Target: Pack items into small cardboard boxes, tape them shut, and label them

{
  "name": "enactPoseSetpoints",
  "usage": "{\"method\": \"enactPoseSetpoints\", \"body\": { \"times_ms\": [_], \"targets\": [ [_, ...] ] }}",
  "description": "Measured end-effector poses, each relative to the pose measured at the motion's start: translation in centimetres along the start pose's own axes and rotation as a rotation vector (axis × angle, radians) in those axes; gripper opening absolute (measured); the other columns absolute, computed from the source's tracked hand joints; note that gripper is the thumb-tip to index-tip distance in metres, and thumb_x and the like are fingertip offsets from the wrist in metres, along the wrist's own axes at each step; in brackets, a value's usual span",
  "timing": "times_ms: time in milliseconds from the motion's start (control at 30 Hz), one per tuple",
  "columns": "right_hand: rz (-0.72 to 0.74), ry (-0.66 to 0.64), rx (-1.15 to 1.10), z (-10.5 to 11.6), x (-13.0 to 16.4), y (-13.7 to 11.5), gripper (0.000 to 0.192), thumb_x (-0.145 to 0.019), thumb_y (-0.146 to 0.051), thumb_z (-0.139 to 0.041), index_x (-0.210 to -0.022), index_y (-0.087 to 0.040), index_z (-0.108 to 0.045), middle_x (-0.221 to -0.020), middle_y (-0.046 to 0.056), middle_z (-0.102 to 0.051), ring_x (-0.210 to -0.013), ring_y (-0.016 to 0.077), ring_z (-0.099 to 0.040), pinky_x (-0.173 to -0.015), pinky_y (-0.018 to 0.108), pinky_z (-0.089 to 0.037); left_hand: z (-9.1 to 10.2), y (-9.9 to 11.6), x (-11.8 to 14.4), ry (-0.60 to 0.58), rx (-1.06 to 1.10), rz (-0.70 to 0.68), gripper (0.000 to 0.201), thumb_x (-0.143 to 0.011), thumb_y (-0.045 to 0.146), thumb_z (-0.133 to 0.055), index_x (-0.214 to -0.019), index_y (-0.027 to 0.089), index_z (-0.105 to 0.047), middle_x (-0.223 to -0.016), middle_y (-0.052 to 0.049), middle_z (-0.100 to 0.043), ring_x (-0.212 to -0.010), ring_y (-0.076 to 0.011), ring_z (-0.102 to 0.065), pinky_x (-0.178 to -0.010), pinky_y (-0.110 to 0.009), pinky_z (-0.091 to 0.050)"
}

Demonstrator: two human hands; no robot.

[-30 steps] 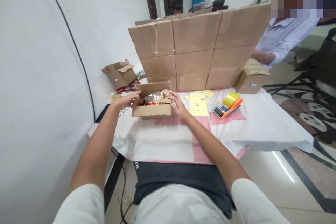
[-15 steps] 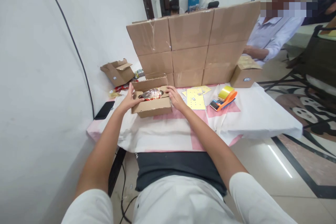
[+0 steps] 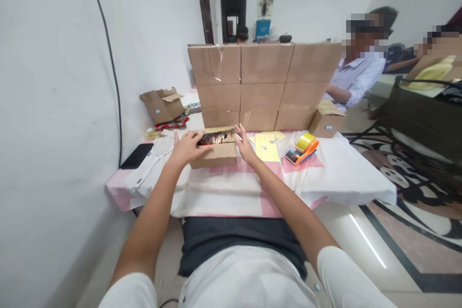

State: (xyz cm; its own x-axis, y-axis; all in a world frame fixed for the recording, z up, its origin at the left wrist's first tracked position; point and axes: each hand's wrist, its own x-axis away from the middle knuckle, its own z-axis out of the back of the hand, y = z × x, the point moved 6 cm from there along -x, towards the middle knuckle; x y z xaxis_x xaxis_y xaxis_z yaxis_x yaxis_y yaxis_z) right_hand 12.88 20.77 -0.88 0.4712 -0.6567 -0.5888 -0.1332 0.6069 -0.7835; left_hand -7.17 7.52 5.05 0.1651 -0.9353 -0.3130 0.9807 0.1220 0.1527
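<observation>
A small cardboard box (image 3: 213,158) sits on the cloth-covered table in front of me, its top partly uncovered. Inside lies a shiny, dark and red plastic-wrapped packet (image 3: 216,138), partly hidden by box flaps and fingers. My left hand (image 3: 189,147) rests over the box's left end, fingers stretched across the top and thumb along the near edge. Against the right end is my right hand (image 3: 246,146), its fingers extended upward beside the corner. Neither hand grasps the packet.
Stacked taped cartons (image 3: 262,84) form a wall behind the box. To the right lie yellow printed cards (image 3: 266,148), an orange tape dispenser (image 3: 306,148) and another carton (image 3: 327,119). Leftward are a phone (image 3: 137,156) and an opened carton (image 3: 162,106). A person (image 3: 355,77) sits beyond.
My left hand has shifted from the box's left side onto its top. My right hand has moved off the inner right edge to the outer end. The camera view has tilted upward.
</observation>
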Motion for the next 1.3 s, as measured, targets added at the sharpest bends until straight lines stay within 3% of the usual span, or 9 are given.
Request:
{"method": "enactPoseSetpoints", "body": {
  "times_ms": [167,333,500,633,767,833,1000,1133,1300],
  "targets": [
    [0.082,-0.018,0.066,0.5,-1.9,-0.1,0.052,-0.101,-0.065,-0.041,-0.125,-0.027,-0.067,-0.154,0.009,-0.055,-0.148,0.0274,-0.043,-0.127,0.05,-0.027,-1.1,1.3,-0.1,-0.065,-0.095,0.032,0.086,-0.084,0.079,-0.052,-0.15,0.025,-0.054,-0.152,-0.022,-0.05,-0.145,-0.0457,-0.038,-0.117,-0.08,-0.004],
    [0.093,0.007,0.052,0.2,-2.3,0.7,0.049,-0.101,-0.065,-0.041,-0.108,-0.025,-0.069,-0.135,0.01,-0.066,-0.132,0.0275,-0.056,-0.118,0.049,-0.038,-1.3,2.9,0.5,-0.094,-0.109,-0.075,0.11,-0.071,0.069,-0.074,-0.16,0.016,-0.037,-0.162,-0.025,-0.038,-0.147,-0.047,-0.038,-0.122,-0.073,-0.005],
    [0.082,-0.003,0.023,-0.2,-2.0,0.8,0.048,-0.101,-0.065,-0.039,-0.109,-0.026,-0.067,-0.137,0.01,-0.064,-0.134,0.0262,-0.055,-0.12,0.047,-0.037,1.8,2.9,0.7,-0.002,0.017,-0.155,0.064,-0.088,0.044,-0.066,-0.148,0.028,-0.054,-0.137,-0.009,-0.068,-0.126,-0.033,-0.061,-0.119,-0.049,-0.034],
    [0.08,0.012,0.006,-0.4,-1.6,0.7,0.052,-0.101,-0.064,-0.036,-0.12,-0.025,-0.065,-0.14,0.01,-0.062,-0.137,0.0263,-0.052,-0.122,0.046,-0.035,3.6,1.4,-1.7,0.28,0.038,0.021,0.054,-0.086,0.049,-0.071,-0.136,0.027,-0.064,-0.143,-0.012,-0.064,-0.13,-0.0379,-0.055,-0.113,-0.052,-0.036],
    [0.072,0.02,-0.066,-0.5,-0.9,0.6,0.051,-0.103,-0.058,-0.036,-0.134,-0.026,-0.06,-0.148,0.009,-0.057,-0.143,0.0247,-0.048,-0.126,0.045,-0.03,0.5,2.9,-3.2,0.241,0.103,-0.013,0.025,-0.096,0.034,-0.057,-0.11,0.025,-0.075,-0.129,-0.011,-0.069,-0.117,-0.0316,-0.061,-0.104,-0.049,-0.041],
    [0.056,0.023,-0.097,-0.5,-0.6,0.5,0.049,-0.104,-0.056,-0.037,-0.138,-0.026,-0.057,-0.152,0.008,-0.054,-0.146,0.0237,-0.044,-0.128,0.044,-0.027,-1.1,4.0,-2.6,0.264,0.147,-0.048,0.027,-0.099,0.033,-0.05,-0.097,0.024,-0.076,-0.113,-0.01,-0.073,-0.109,-0.0287,-0.064,-0.099,-0.045,-0.044],
    [-0.062,0.023,-0.087,-0.3,0.2,0.6,0.05,-0.101,-0.056,-0.045,-0.142,-0.03,-0.055,-0.157,0.006,-0.051,-0.147,0.0244,-0.045,-0.126,0.046,-0.031,-2.9,5.0,0.9,0.428,0.146,-0.069,0.039,-0.09,0.05,-0.067,-0.118,0.023,-0.073,-0.122,-0.011,-0.072,-0.116,-0.0333,-0.062,-0.106,-0.046,-0.04],
    [-0.072,0.35,0.076,5.0,4.1,0.2,0.036,-0.097,-0.046,-0.053,-0.126,-0.027,-0.062,-0.139,0.01,-0.063,-0.128,0.026,-0.059,-0.112,0.049,-0.046,-3.6,4.3,1.5,0.409,0.169,-0.047,0.037,-0.091,0.051,-0.067,-0.115,0.025,-0.074,-0.12,-0.01,-0.074,-0.117,-0.0335,-0.062,-0.107,-0.047,-0.039],
    [-0.001,1.05,0.437,18.1,12.7,-1.7,0.028,-0.093,-0.038,-0.052,-0.116,-0.024,-0.056,-0.124,0.01,-0.059,-0.119,0.0233,-0.06,-0.104,0.047,-0.05,-3.9,4.3,1.2,0.339,0.156,-0.029,0.045,-0.094,0.053,-0.06,-0.128,0.026,-0.07,-0.135,-0.011,-0.068,-0.13,-0.0368,-0.055,-0.114,-0.052,-0.033]
  ]
}}
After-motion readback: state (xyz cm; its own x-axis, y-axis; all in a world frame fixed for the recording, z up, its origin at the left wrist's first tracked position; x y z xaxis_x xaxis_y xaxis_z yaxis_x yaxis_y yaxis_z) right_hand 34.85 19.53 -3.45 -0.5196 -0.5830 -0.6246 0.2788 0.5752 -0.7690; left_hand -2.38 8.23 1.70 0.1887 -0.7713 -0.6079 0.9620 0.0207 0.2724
